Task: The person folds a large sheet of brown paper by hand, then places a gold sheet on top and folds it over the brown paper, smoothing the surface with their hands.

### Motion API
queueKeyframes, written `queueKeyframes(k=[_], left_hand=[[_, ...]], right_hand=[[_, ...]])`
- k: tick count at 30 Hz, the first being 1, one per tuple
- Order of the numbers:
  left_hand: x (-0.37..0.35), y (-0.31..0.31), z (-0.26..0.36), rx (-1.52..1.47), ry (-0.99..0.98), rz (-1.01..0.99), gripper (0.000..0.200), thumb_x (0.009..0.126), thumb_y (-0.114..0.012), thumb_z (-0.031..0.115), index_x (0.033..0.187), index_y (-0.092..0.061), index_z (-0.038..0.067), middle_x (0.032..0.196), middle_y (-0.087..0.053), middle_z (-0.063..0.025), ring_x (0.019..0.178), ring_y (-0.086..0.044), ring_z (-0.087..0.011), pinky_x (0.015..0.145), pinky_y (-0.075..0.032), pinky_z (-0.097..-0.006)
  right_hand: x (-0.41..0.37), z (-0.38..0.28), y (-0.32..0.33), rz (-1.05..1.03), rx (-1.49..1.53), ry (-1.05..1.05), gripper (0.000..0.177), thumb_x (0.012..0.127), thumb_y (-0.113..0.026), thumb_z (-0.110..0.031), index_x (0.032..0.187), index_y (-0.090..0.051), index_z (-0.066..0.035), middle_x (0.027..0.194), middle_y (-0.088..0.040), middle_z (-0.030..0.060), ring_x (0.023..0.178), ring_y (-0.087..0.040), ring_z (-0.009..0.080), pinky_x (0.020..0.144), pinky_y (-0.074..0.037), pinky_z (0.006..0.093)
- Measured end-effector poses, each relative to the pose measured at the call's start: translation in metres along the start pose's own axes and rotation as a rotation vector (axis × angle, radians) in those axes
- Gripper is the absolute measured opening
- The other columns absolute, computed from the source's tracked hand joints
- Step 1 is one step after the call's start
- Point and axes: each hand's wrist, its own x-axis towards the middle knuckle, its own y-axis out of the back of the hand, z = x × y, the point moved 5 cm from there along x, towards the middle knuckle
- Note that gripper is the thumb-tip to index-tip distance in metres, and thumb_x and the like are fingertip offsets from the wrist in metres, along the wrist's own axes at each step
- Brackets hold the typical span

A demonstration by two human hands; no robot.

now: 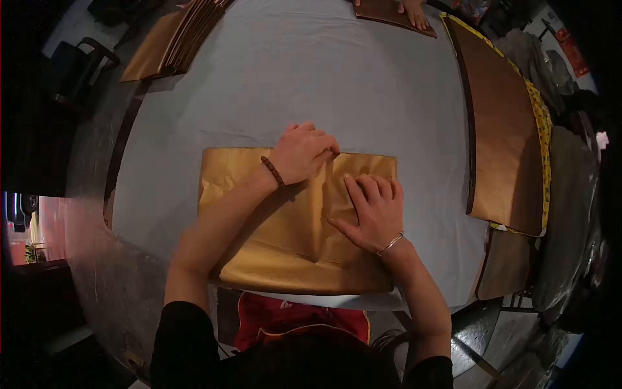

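Note:
A golden-brown sheet of folded paper (265, 227) lies on the cloth-covered table in front of me, with a raised crease down its middle. My left hand (303, 153), with a dark beaded bracelet at the wrist, is at the paper's far edge, its fingers curled together near the top of the crease; whether they pinch the paper is too small to tell. Right of the crease, my right hand (372, 211) rests on the paper, fingers spread and palm down. A thin bracelet circles that wrist.
A stack of brown folded sheets (172, 42) stands at the far left. Along the right side lies a large brown panel (502, 136) with yellow edging. A co-worker's hands (414, 13) touch a brown piece (382, 13) at the far edge of the table (291, 84).

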Motion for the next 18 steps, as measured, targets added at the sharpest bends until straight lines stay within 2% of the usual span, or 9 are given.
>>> queueKeyframes(k=[3, 8, 11, 13, 14, 15, 18], left_hand=[[-0.004, 0.006, -0.006, -0.017, 0.034, -0.036, 0.012, 0.087, -0.057, 0.021, 0.093, -0.066, 0.014, 0.084, -0.064, -0.0006, 0.085, -0.055, -0.0229, 0.083, -0.039, -0.0359], [-0.028, 0.03, -0.029, 0.007, 0.107, -0.095, 0.015, 0.088, -0.057, 0.023, 0.095, -0.067, 0.014, 0.085, -0.065, -0.0023, 0.084, -0.055, -0.0235, 0.084, -0.039, -0.0367], [-0.047, 0.048, -0.047, -0.069, 0.117, -0.071, 0.015, 0.088, -0.058, 0.022, 0.097, -0.067, 0.015, 0.087, -0.066, -0.0021, 0.083, -0.055, -0.0228, 0.084, -0.039, -0.0372], [-0.06, 0.057, -0.062, -0.038, 0.214, -0.136, 0.015, 0.088, -0.058, 0.021, 0.097, -0.068, 0.015, 0.088, -0.066, -0.0014, 0.082, -0.054, -0.0214, 0.085, -0.039, -0.0361], [-0.067, 0.057, -0.071, -0.06, 0.248, -0.153, 0.015, 0.088, -0.054, 0.023, 0.095, -0.067, 0.019, 0.09, -0.067, 0.0025, 0.09, -0.053, -0.0217, 0.087, -0.033, -0.0365], [-0.072, 0.061, -0.072, -0.051, 0.259, -0.152, 0.015, 0.088, -0.054, 0.023, 0.095, -0.067, 0.019, 0.09, -0.067, 0.0025, 0.09, -0.053, -0.0217, 0.087, -0.033, -0.0365], [-0.083, 0.071, -0.075, -0.087, 0.257, -0.093, 0.015, 0.087, -0.055, 0.022, 0.095, -0.067, 0.018, 0.092, -0.066, 0.0035, 0.092, -0.053, -0.0208, 0.088, -0.031, -0.0357]], right_hand=[[0.01, 0.003, -0.004, 0.056, -0.016, -0.007, 0.069, 0.059, -0.073, -0.055, 0.109, -0.057, -0.01, 0.101, -0.05, 0.0042, 0.089, -0.044, 0.0244, 0.085, -0.034, 0.0463], [0.011, 0.0, -0.006, 0.003, -0.057, -0.012, 0.068, 0.061, -0.07, -0.059, 0.108, -0.057, -0.012, 0.102, -0.05, 0.0038, 0.094, -0.043, 0.0261, 0.087, -0.033, 0.0475], [0.008, 0.001, -0.011, -0.034, -0.101, -0.023, 0.069, 0.064, -0.066, -0.063, 0.11, -0.057, -0.012, 0.108, -0.05, 0.0045, 0.097, -0.043, 0.0265, 0.092, -0.03, 0.0486], [0.007, 0.001, -0.011, -0.031, -0.117, -0.007, 0.07, 0.064, -0.065, -0.064, 0.111, -0.057, -0.011, 0.111, -0.05, 0.0047, 0.098, -0.043, 0.0263, 0.092, -0.03, 0.0489], [0.007, 0.001, -0.012, -0.025, -0.136, -0.004, 0.072, 0.065, -0.064, -0.064, 0.112, -0.057, -0.011, 0.114, -0.05, 0.0048, 0.099, -0.043, 0.0261, 0.092, -0.03, 0.0492], [0.007, 0.001, -0.012, -0.069, -0.148, -0.015, 0.072, 0.066, -0.063, -0.065, 0.116, -0.056, -0.013, 0.121, -0.049, 0.0051, 0.1, -0.042, 0.0261, 0.092, -0.03, 0.0494], [0.007, -0.001, -0.01, -0.06, -0.171, 0.006, 0.07, 0.069, -0.061, -0.065, 0.121, -0.056, -0.017, 0.125, -0.048, 0.0061, 0.1, -0.043, 0.0263, 0.092, -0.03, 0.0496]])
